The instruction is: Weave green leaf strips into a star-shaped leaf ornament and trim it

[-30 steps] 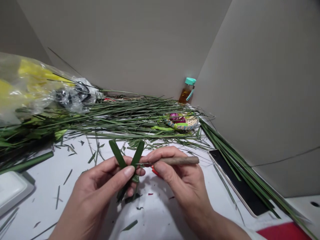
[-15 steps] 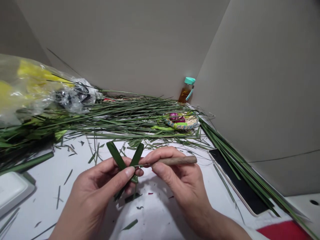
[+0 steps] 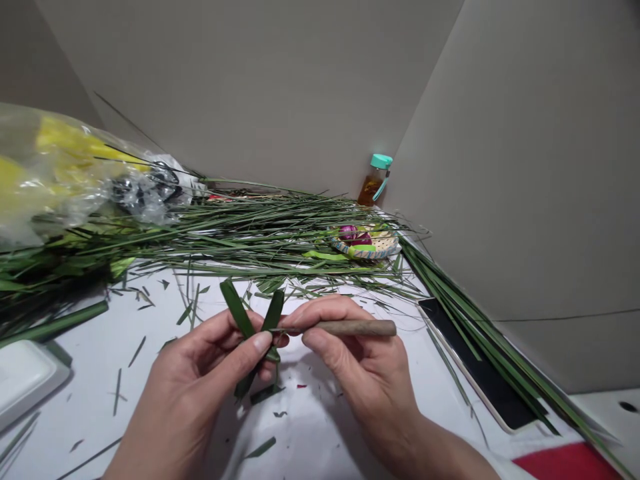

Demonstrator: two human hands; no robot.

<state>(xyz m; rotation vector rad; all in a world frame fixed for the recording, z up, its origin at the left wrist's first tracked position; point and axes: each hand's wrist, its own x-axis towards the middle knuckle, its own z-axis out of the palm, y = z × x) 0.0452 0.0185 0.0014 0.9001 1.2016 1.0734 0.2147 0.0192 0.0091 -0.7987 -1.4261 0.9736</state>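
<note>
the leaf strip (image 3: pixel 273 312) is crossed, its ends free toward eleven and one o'clock; left hand (image 3: pixel 197 373) pinches it, right hand (image 3: pixel 367 367) firmly grips a tool (image 3: pixel 357 327) at three o'clock.

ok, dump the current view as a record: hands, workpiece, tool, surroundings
left hand: pinches crossed green leaf strips
right hand: grips brown-handled tool, thin tip at the strips
bottle: teal cap, amber contents
woven tray: purple pieces inside
phone: dark screen, partly under long leaves
plastic bag: far left, yellow contents
</note>
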